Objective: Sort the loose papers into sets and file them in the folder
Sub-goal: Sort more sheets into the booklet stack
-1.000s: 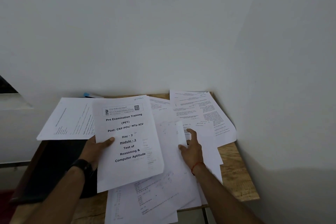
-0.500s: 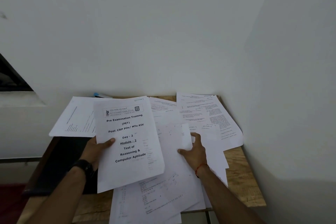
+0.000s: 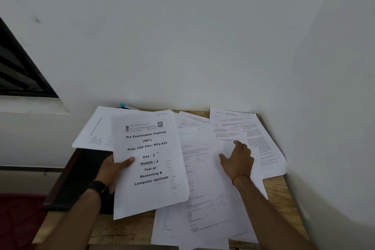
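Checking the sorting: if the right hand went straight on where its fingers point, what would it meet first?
The right hand points toward the wall; it would likely first cross the printed sheet at the far right, then reach the wall.

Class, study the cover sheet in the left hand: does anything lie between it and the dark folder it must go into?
Yes: a loose white sheet overlaps the far end of the dark folder. The left hand grips the cover sheet over the folder's right side.
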